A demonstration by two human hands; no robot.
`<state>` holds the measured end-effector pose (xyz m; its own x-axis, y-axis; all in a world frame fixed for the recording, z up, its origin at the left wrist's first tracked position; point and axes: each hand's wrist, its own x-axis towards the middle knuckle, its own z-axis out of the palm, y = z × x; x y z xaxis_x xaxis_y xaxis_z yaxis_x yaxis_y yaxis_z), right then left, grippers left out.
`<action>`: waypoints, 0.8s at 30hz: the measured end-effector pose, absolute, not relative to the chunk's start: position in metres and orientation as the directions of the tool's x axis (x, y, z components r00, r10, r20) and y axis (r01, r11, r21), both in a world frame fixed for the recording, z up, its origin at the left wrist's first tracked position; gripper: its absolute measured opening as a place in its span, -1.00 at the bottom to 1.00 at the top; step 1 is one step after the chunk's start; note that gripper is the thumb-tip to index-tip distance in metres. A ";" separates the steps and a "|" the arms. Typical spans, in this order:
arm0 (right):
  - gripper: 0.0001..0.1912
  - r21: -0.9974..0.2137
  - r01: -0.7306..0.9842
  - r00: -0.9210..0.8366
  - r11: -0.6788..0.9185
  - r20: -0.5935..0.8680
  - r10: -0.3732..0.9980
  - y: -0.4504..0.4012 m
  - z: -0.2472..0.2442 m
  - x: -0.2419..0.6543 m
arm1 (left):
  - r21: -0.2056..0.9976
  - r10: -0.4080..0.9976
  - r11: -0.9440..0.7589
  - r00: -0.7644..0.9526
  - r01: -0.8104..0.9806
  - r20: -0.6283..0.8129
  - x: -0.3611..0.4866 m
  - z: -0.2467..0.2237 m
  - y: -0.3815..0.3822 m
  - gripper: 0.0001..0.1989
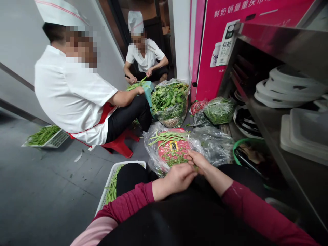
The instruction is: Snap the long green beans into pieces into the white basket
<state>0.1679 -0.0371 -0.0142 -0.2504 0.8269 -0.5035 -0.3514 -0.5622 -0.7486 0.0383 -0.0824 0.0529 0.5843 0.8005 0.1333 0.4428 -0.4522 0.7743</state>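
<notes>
My left hand (180, 176) and my right hand (198, 162) meet above my lap, both with fingers closed. Between the fingertips shows a bit of a green bean (195, 168), mostly hidden by them. Just beyond is a red stool top (162, 150) with a clear plastic bag (151, 150) around it. Long green beans (169, 137) lie across its far part, and small green trimmings (174, 158) are scattered on its near part. Left of my legs, a white basket (104, 194) holds more green beans (112, 189), partly hidden by my knee.
Two people in white, one seated (77, 89) and one crouching (146, 54), handle greens by a large bag of leafy stems (170, 99). Another basket (55, 138) stands far left. At right are a metal shelf (269, 133) with white trays and a green tub (234, 145).
</notes>
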 end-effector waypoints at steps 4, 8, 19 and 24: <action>-0.70 -0.644 -0.308 -0.564 -0.701 -0.470 0.679 -0.049 -0.003 0.172 | 0.759 0.920 -0.279 0.391 0.588 0.035 0.028 0.042 -0.062 -0.77; -0.69 -0.660 -0.142 -0.604 -0.737 -0.532 0.593 -0.058 -0.004 0.172 | 0.459 0.769 -0.569 0.639 0.682 0.003 0.005 0.040 -0.046 -0.78; -0.70 -0.817 -0.242 -0.261 -0.524 -0.465 0.846 -0.033 -0.022 0.172 | 0.097 0.916 -0.179 0.201 0.979 -0.347 -0.028 -0.005 0.052 -0.61; -0.70 -0.815 -0.244 -0.217 -0.526 -0.483 0.848 -0.021 -0.038 0.167 | 0.068 0.949 -0.043 0.062 0.997 -0.309 -0.067 -0.021 0.118 -0.28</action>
